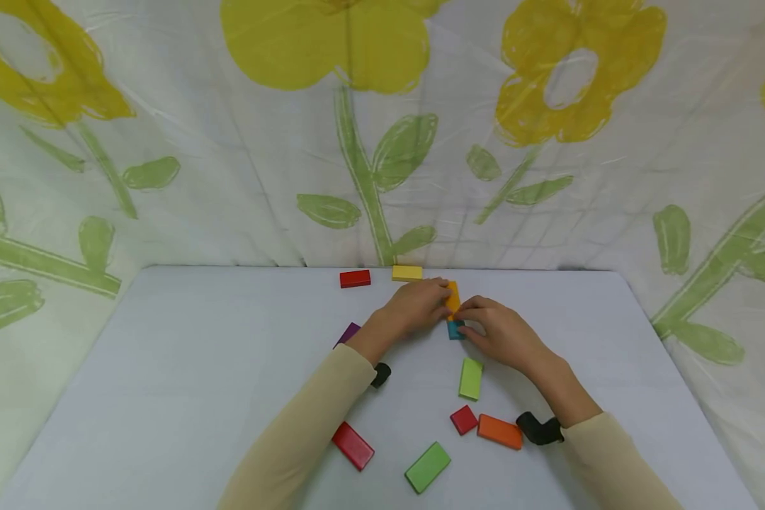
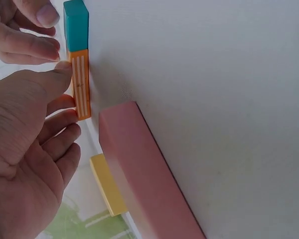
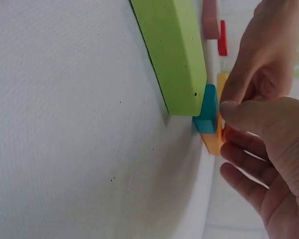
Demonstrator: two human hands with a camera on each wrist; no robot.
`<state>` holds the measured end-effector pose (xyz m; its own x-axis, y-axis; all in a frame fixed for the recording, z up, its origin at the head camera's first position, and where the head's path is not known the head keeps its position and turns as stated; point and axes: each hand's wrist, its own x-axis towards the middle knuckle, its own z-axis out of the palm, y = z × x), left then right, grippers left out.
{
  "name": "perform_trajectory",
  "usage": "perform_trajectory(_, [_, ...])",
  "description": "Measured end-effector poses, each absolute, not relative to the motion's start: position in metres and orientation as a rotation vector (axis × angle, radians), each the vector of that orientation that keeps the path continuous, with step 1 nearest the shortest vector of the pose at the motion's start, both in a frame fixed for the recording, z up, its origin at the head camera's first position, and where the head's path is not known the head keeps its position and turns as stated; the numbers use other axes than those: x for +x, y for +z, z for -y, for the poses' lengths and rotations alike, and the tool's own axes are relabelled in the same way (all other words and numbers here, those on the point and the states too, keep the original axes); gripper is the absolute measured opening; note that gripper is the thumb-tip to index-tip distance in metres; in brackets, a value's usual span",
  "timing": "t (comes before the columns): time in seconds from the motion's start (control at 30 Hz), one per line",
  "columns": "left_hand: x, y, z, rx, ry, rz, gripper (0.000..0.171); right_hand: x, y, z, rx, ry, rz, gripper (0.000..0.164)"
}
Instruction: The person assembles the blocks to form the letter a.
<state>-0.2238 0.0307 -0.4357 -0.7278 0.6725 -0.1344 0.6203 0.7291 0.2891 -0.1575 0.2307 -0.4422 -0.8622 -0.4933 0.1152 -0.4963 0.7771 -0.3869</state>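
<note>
An orange block (image 1: 453,297) and a teal block (image 1: 456,330) stand end to end toward the back of the table. My left hand (image 1: 417,306) holds the orange block, its thumb by the joint with the teal block and its fingertips toward the far end. Close over the teal block is my right hand (image 1: 505,331), thumb and fingers bent loosely. In the left wrist view a narrow gap shows between the right thumb (image 2: 47,16) and the teal block (image 2: 76,27). A light green block (image 1: 470,379) lies just nearer to me than the teal one.
At the back lie a red block (image 1: 355,278) and a yellow block (image 1: 407,273). A purple block (image 1: 346,335) is partly behind my left arm. Nearer lie a red block (image 1: 353,446), a green block (image 1: 428,467), a small red block (image 1: 464,420) and a dark orange block (image 1: 500,431).
</note>
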Motion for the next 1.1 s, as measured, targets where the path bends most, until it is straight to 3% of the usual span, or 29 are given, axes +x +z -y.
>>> perform_trajectory(0.23, [-0.223,-0.437,-0.029,1.047,0.361,-2.700,0.038,-0.160,-0.444,-0.232,0.834,0.637,2.975,0.032])
perform_trajectory(0.77, [-0.217,-0.443,-0.022,1.030,0.331,-2.744,0.037,-0.160,-0.447,-0.229,0.853,0.693,3.012,0.032])
perform_trajectory(1.1, [-0.215,-0.437,-0.002,0.966,0.400,-2.774,0.045,-0.160,-0.449,-0.230,0.914,0.676,2.969,0.033])
